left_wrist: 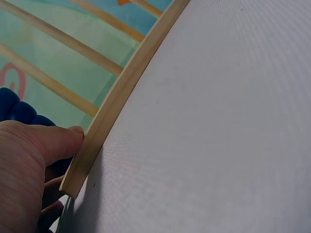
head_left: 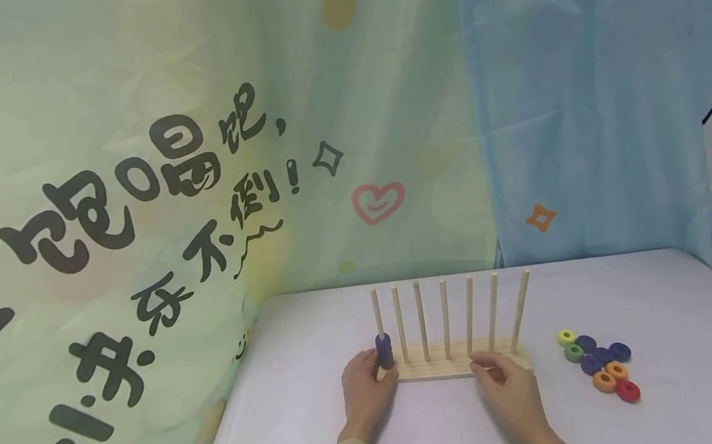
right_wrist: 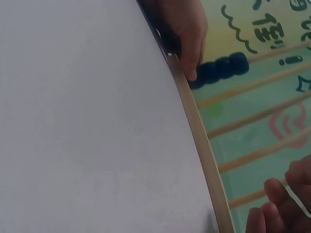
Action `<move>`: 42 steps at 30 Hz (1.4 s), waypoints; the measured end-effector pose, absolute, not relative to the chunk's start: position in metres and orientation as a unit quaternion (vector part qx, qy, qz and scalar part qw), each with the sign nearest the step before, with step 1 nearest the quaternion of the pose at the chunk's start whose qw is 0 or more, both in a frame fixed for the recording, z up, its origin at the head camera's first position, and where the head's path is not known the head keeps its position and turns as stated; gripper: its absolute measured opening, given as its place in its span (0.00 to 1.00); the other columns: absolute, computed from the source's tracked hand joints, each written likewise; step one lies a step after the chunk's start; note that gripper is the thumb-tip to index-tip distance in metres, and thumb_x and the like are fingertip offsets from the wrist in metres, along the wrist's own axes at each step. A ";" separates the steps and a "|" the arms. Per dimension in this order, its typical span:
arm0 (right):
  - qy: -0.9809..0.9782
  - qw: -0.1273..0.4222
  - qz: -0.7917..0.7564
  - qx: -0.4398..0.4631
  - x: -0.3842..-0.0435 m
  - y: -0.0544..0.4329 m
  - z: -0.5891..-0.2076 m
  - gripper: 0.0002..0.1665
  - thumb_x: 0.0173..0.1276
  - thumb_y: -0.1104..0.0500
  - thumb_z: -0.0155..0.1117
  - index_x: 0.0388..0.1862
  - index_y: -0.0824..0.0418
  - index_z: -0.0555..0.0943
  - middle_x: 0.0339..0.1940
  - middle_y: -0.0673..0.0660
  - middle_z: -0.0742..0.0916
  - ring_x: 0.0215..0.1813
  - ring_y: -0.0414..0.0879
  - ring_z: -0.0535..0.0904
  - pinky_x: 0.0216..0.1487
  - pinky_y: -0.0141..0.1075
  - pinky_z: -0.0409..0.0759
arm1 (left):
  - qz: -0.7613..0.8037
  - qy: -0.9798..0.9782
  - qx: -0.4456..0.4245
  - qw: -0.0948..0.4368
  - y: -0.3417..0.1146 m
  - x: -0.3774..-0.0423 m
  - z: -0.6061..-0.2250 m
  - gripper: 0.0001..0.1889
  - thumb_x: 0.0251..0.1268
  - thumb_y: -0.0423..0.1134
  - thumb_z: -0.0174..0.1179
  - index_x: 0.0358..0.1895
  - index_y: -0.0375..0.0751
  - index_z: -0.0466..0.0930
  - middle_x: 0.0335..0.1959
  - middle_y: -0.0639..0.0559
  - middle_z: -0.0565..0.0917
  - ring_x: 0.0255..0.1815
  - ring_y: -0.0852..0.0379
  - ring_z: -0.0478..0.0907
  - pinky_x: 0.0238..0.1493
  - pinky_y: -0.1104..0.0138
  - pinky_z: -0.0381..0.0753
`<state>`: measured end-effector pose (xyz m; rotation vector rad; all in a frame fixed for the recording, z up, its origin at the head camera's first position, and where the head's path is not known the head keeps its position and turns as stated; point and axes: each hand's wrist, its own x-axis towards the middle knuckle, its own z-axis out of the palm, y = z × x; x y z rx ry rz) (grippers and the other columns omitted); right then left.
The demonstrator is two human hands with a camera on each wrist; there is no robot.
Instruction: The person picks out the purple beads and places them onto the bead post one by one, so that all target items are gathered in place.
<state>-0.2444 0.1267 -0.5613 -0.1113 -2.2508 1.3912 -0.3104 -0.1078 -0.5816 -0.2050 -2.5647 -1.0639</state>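
Your left grip (head_left: 367, 389) is holding the left end of the wooden rack (head_left: 434, 369), beside the blue rings (head_left: 384, 352); right grip (head_left: 509, 392) looks relaxed and empty. I'd pin the rack flat to the table (head_left: 283, 400) so the pegs (head_left: 445, 317) don't wobble.

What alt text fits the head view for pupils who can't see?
The left hand grips a wooden rack, beside blue rings stacked on the leftmost of seven pegs; the right hand is near the rack's front. Loose coloured rings lie further right.
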 end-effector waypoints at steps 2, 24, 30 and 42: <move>-0.824 0.251 0.505 -0.051 -0.243 0.131 -0.562 0.07 0.63 0.64 0.69 0.40 0.59 0.86 0.38 0.54 0.90 0.30 0.34 0.82 0.32 0.26 0.81 | -0.368 -0.909 -0.079 0.180 -0.108 -0.310 -0.581 0.20 0.54 0.41 0.67 0.52 0.41 0.84 0.52 0.49 0.84 0.60 0.46 0.75 0.67 0.49 0.66; -0.843 0.232 0.464 -0.140 -0.240 0.174 -0.571 0.10 0.63 0.58 0.69 0.43 0.57 0.85 0.37 0.55 0.90 0.28 0.32 0.79 0.29 0.26 0.76 | -0.365 -0.907 -0.088 0.190 -0.107 -0.305 -0.575 0.18 0.53 0.39 0.67 0.49 0.40 0.85 0.51 0.48 0.84 0.58 0.44 0.76 0.66 0.46 0.67; -0.853 0.284 0.411 -0.150 -0.239 0.186 -0.570 0.09 0.60 0.60 0.70 0.41 0.57 0.86 0.30 0.55 0.89 0.25 0.34 0.78 0.24 0.27 0.73 | -0.374 -0.908 -0.080 0.172 -0.108 -0.306 -0.576 0.18 0.55 0.40 0.67 0.51 0.41 0.84 0.53 0.49 0.83 0.61 0.45 0.74 0.68 0.48 0.64; -0.843 0.268 0.414 -0.216 -0.240 0.206 -0.571 0.12 0.62 0.58 0.68 0.45 0.59 0.86 0.34 0.59 0.89 0.24 0.37 0.77 0.21 0.29 0.69 | -0.379 -0.907 -0.080 0.163 -0.107 -0.307 -0.576 0.18 0.55 0.41 0.67 0.51 0.41 0.84 0.53 0.50 0.83 0.61 0.46 0.74 0.69 0.48 0.62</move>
